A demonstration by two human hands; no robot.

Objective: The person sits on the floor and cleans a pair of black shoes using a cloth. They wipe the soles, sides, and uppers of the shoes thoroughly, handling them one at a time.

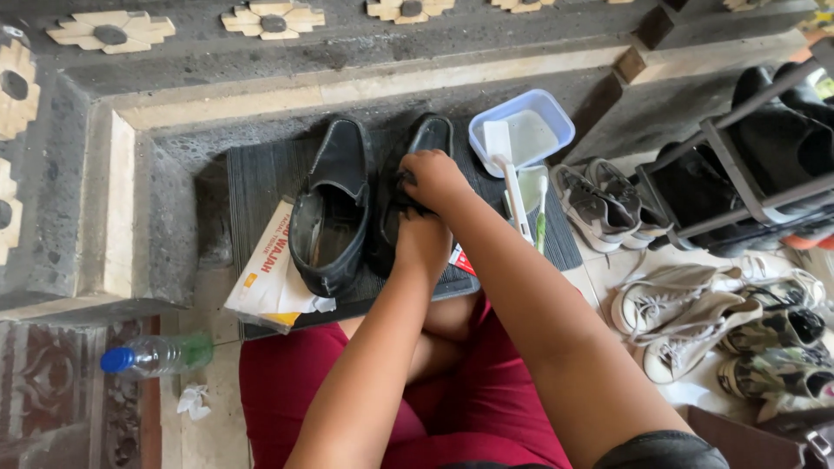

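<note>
Your left hand (423, 243) steadies the right-side black shoe (430, 135); right hand (432, 178) fingers pinch its upper. The leather looks soft and pliable, so grip the firm sole edge.

shoe in hand: black leather loafer (417, 187), right one of the pair, on the dark ribbed mat (261, 174)
pose: upright on its sole, toe pointing away, heel near; opening mostly hidden by both hands
contact: right hand (433, 178) on the upper near mid-shoe, left hand (423, 239) at the heel end
twin: second black loafer (330, 208) just beside on the left, same heading, opening exposed, lining worn and dusty, heel over a tissue pack (265, 274)
</note>
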